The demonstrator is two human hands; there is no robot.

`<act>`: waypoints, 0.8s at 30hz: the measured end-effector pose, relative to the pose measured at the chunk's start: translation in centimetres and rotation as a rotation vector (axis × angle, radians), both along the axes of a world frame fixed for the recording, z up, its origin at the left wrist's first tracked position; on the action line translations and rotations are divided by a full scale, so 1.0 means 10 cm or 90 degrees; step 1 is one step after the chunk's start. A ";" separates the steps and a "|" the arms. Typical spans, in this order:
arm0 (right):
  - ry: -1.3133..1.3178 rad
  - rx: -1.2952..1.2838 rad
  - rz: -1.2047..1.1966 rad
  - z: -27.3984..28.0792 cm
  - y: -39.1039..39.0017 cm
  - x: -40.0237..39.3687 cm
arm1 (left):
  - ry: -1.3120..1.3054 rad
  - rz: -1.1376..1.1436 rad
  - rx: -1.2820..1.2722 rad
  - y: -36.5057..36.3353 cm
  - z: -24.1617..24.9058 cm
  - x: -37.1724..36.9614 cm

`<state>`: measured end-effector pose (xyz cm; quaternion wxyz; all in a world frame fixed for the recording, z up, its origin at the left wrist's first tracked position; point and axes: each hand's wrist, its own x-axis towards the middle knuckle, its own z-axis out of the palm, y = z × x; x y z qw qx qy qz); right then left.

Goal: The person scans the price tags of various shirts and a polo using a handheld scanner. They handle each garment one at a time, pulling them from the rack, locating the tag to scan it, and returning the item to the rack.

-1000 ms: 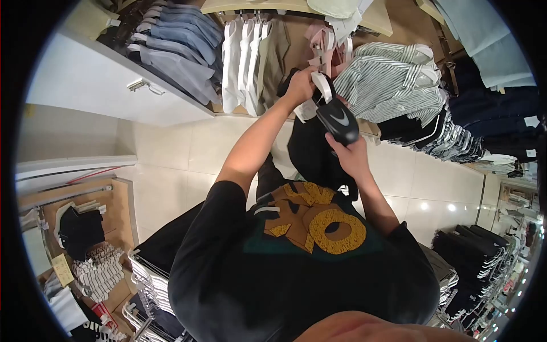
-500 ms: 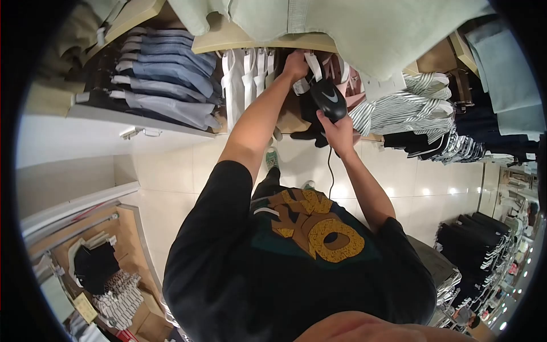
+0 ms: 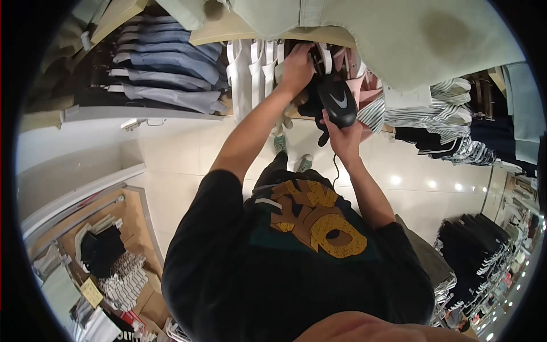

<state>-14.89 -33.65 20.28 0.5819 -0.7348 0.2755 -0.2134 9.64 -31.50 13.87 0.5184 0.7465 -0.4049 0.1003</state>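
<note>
My right hand is closed around a black barcode scanner with a pale curved mark on top. Its black cable hangs down toward the floor. Up at the hanging rail, my left hand reaches in among the clothes with bent fingers. It is beside a black garment; its fingertips are partly lost in the dark, so what they grip cannot be made out. White garments hang just left of it. Pink garments hang to the right, behind the scanner.
Blue-grey shirts hang at the left, striped shirts at the right. A pale green garment lies over the wooden shelf above the rail. Racks of dark trousers stand at lower right, and a cubby with clothes at lower left.
The scanner and my right hand have shifted slightly right and down in view. My left hand has turned, and the white tag below it no longer shows. The view has shifted a little.
</note>
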 end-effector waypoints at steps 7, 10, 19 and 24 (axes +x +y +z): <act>-0.051 -0.048 0.063 -0.05 0.12 -0.12 | 0.021 0.227 0.085 0.75 0.03 -0.34; -0.030 -0.004 0.061 0.07 0.20 -0.14 | 0.126 0.150 0.163 0.58 -0.05 -0.32; 0.007 -0.037 -0.024 0.30 0.45 -0.33 | 0.032 0.028 0.186 0.03 -0.17 0.57; 0.033 0.002 -0.100 0.27 0.72 -0.41 | -0.118 -0.086 0.395 -0.30 -0.49 1.26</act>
